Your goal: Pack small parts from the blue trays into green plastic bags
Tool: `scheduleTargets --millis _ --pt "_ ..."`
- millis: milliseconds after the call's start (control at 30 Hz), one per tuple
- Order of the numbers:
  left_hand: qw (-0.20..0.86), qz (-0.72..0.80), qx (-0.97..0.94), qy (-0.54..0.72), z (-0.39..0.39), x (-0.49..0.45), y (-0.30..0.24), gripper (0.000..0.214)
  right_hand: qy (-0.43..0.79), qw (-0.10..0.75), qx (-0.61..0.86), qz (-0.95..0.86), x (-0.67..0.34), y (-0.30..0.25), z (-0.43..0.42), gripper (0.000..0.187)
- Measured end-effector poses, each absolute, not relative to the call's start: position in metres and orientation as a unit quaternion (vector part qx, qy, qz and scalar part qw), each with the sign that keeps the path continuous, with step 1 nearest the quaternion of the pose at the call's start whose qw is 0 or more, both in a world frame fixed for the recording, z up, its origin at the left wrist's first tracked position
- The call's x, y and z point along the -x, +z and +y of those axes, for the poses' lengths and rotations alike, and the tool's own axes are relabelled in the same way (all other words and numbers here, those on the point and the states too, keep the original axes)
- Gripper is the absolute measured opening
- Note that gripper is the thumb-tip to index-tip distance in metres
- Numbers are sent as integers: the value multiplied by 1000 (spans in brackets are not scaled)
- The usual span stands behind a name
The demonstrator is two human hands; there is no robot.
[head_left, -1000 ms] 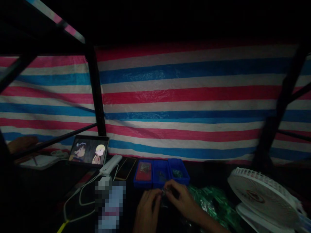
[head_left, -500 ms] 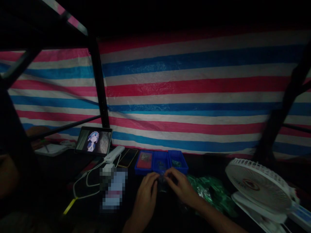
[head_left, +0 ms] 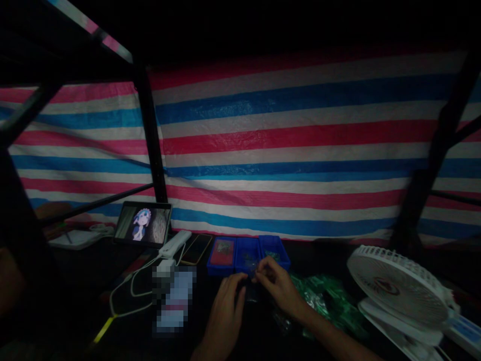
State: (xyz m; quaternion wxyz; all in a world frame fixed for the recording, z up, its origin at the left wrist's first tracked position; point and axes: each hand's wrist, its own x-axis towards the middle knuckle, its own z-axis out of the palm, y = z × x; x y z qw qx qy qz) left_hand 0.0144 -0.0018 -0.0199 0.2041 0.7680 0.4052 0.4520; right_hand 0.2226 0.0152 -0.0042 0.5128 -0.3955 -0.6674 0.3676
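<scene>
My hands work low in the middle of the view, just in front of several blue plastic bins [head_left: 248, 255]. My left hand [head_left: 224, 313] curls around a small dark object [head_left: 251, 293], whose shape is hard to make out in the gloom. My right hand [head_left: 278, 288] pinches a small translucent piece [head_left: 254, 268] at its fingertips, close above the middle bin's front edge. The bins hold small items that are too dim to identify. A pile of green foil packets [head_left: 326, 306] lies to the right of my right wrist.
A tablet [head_left: 143, 224] playing an animation stands at the back left, near a white power bank [head_left: 175, 244], a phone [head_left: 195, 249] and white cables [head_left: 130, 296]. A white fan [head_left: 398, 286] stands at right. A blurred patch [head_left: 175, 296] hides one item. Dark metal posts [head_left: 150, 135] frame a striped tarp [head_left: 300, 140].
My right hand has drawn slightly apart from my left and now pinches nearer the bins. My view has shifted slightly. The tablet picture differs from one second ago.
</scene>
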Motion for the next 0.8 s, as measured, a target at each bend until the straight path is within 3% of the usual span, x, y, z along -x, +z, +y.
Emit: scheduleTargets --millis 367,800 --pt "196 380 -784 449 -1 -14 -18 32 331 527 421 -660 -226 -7 25 39" --pt "169 371 -791 456 -1 -16 -18 36 380 522 422 -637 -225 -11 26 40"
